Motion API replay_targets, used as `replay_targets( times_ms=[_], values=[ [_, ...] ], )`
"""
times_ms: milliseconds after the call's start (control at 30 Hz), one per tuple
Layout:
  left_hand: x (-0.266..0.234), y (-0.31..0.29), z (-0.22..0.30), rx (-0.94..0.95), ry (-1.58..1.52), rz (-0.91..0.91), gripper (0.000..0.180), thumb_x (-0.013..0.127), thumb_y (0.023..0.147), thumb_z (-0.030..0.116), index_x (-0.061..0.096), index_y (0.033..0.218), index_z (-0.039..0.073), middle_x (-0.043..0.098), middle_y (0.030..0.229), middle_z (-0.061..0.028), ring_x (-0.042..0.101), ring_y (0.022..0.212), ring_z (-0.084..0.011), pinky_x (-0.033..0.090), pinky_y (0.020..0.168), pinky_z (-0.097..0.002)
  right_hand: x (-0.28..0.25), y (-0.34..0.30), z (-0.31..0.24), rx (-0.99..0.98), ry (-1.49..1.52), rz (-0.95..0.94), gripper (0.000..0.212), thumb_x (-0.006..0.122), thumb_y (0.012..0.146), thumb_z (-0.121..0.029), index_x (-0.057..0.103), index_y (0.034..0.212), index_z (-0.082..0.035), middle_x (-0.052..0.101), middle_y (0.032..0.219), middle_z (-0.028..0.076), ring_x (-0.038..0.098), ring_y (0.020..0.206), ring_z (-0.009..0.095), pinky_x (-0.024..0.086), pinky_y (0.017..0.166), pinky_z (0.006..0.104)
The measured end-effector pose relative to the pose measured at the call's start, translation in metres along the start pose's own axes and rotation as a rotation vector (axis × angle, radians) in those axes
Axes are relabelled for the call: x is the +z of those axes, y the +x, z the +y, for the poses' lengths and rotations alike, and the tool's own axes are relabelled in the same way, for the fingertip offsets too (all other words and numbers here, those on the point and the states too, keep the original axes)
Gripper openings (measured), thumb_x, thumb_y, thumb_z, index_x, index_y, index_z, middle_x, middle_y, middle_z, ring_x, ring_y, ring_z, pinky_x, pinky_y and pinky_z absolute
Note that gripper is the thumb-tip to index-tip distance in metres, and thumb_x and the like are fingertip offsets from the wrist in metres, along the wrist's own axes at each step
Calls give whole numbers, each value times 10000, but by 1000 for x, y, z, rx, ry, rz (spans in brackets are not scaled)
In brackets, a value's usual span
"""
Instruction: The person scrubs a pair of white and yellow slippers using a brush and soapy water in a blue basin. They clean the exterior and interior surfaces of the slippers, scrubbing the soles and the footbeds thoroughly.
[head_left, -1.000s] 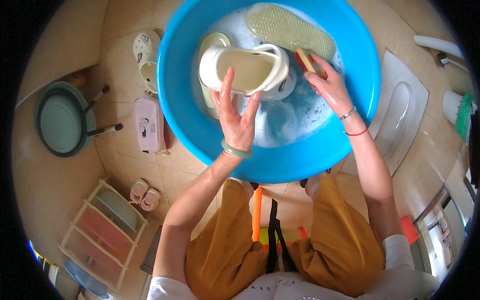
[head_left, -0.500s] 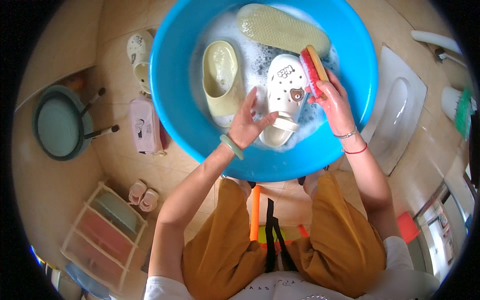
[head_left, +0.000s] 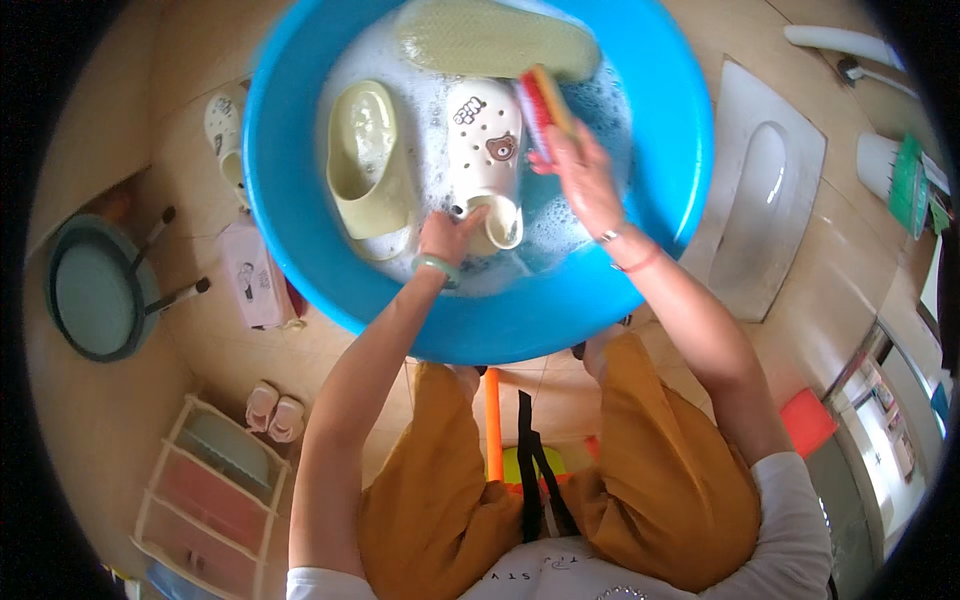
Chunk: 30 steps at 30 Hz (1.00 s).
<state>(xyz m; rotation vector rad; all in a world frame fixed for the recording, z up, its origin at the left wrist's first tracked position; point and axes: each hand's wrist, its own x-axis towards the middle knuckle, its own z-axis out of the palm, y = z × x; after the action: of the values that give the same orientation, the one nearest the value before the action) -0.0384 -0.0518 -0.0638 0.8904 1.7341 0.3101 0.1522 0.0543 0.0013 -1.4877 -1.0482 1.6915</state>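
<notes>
The left hand [head_left: 450,235] gripped the heel end of a white perforated rubber clog [head_left: 485,150] bearing small charm decorations, which lay sole-down in soapy water inside a large round blue plastic basin [head_left: 300,240]. The right hand [head_left: 585,180] was closed around a red-bristled scrubbing brush [head_left: 540,105], pressed against the clog's right side. A pale green slipper [head_left: 370,165] lay just beside the clog; another pale green slipper [head_left: 495,38], sole up, lay beyond it.
</notes>
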Motion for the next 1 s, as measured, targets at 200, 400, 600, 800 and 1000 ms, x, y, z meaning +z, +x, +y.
replay_targets(
  times_ms=[200, 400, 600, 800, 1000],
  values=[
    [-15, -56, 61, -71, -658, -132, 827, 815, 803, 366, 361, 1389, 1, 557, 1281, -114, 541, 1151, -193, 446, 994, -338, -40, -79, -79, 146, 165, -279, 385, 507, 1014, -283, 554, 1258, 11, 641, 929, 76, 619, 749, 108, 472, 597, 237],
    [-65, -77, 108, -230, -829, -321, 893, 699, 851, 536, 249, 1492, 106, 463, 1406, -129, 454, 1313, -256, 416, 1045, -436, -16, -107, -76, -516, -490, -160, 310, 652, 896, -204, 641, 1140, -13, 613, 1127, 154, 655, 852, 314, 551, 685, 370],
    [-58, -74, 128, -290, -1049, -470, 759, 461, 917, 678, 374, 1440, 134, 534, 1347, -92, 526, 1249, -252, 454, 1015, -454, -8, -72, -43, -137, -451, -302, 383, 602, 941, -319, 602, 1163, -7, 648, 995, 167, 656, 797, 309, 531, 673, 370],
    [-39, -56, 116, -214, -1101, -404, 583, 464, 985, 525, 457, 1351, 72, 639, 1173, -109, 664, 990, -232, 569, 840, -388, -25, -71, -32, -89, -291, -525, 456, 531, 976, -330, 507, 1330, -43, 673, 877, 144, 658, 743, 244, 528, 646, 363],
    [4, -100, 138, -179, -1244, -204, 492, 404, 1027, 454, 480, 1362, 102, 594, 1299, -82, 592, 1166, -261, 492, 988, -432, -7, -39, -42, -427, -979, -375, 280, 566, 893, -316, 651, 978, -63, 694, 864, 204, 680, 752, 385, 549, 654, 475]
  ],
)
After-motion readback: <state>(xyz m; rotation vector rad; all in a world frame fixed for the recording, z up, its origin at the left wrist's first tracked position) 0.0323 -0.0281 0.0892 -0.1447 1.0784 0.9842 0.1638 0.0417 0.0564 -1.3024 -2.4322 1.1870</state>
